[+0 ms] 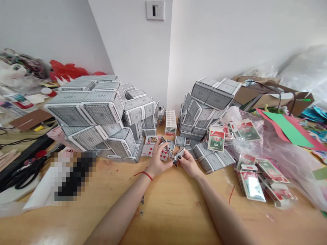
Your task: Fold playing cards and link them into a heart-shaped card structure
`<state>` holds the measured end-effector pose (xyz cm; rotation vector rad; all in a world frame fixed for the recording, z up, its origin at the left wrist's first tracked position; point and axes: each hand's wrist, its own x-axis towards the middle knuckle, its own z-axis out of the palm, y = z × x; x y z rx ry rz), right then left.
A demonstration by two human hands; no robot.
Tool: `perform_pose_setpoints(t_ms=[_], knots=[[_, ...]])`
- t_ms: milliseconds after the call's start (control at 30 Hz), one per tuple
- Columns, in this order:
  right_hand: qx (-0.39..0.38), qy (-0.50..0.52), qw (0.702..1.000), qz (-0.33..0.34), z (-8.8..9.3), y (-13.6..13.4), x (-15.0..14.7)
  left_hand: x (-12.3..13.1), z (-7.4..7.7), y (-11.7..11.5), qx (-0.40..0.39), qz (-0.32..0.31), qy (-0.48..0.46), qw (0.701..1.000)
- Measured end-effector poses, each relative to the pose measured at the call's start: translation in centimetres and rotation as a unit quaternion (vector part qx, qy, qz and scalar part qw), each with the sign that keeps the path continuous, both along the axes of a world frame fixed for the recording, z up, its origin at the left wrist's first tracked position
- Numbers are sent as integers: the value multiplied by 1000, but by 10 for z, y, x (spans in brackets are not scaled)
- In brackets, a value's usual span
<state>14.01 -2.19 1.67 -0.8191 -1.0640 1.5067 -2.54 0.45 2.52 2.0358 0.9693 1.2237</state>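
Note:
My left hand [157, 160] and my right hand [188, 162] meet over the wooden table [168, 207], both pinching a small set of playing cards [170, 152] between their fingertips. The cards in my fingers show red pips and a grey patterned back. A few face-up cards [150, 145] lie on the table just behind my left hand. A red string sits round my left wrist. A large block built of folded grey-backed cards [92, 112] rises to the left, and a second such pile [206, 102] stands to the right.
Empty card boxes [251, 183] and a clear plastic bag [286, 153] spread at right. Black scissors [24, 173] lie at far left beside a blurred patch. Green paper [288, 131] and a brown bag [270, 93] sit at back right. White walls close the back.

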Motion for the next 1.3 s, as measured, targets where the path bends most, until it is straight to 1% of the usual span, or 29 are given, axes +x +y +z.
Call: perform_pose_setpoints(t_ms=[167,233,300,367,433,500,567,633,733,800,833,933,1000,1100,1200,1300], knots=[[-20,6,1000,-4,3,2,0,0,-1,0,2,-12,-22,1000],[-26,17,999,-14,2,5,1,-1,-3,1,-4,-5,-53,999],[-27,24,999,-38,0,8,1,-2,-5,3,-12,8,-109,994],[-27,-20,997,-69,-3,10,-1,-2,-5,5,-19,23,-163,986],[-26,-109,991,-76,-5,8,-7,-4,-5,7,-25,39,-194,980],[-30,-179,982,-46,-5,5,-14,-5,-4,7,-34,51,-200,978],[-45,-189,981,-8,-4,1,-21,-5,-4,8,-40,64,-196,978],[-64,-154,985,36,-2,-1,-25,-5,-3,8,-39,73,-191,978],[-87,-63,988,109,-2,0,-29,-5,-5,8,-37,76,-187,979],[-100,-15,986,134,-6,2,-30,-5,-6,9,-47,77,-184,979],[-105,-2,986,133,-8,4,-31,-5,-7,10,-55,76,-184,978],[-117,5,988,103,-13,7,-36,-5,-8,12,-83,72,-203,973],[-119,-5,991,65,-14,9,-40,-5,-7,13,-98,65,-227,967],[-115,-63,991,-33,-12,8,-48,-4,-4,12,-94,44,-263,959],[-105,-144,975,-135,-8,4,-55,-4,1,9,-71,21,-273,959],[-100,-170,964,-179,-5,3,-59,-3,1,7,-55,16,-261,964]])
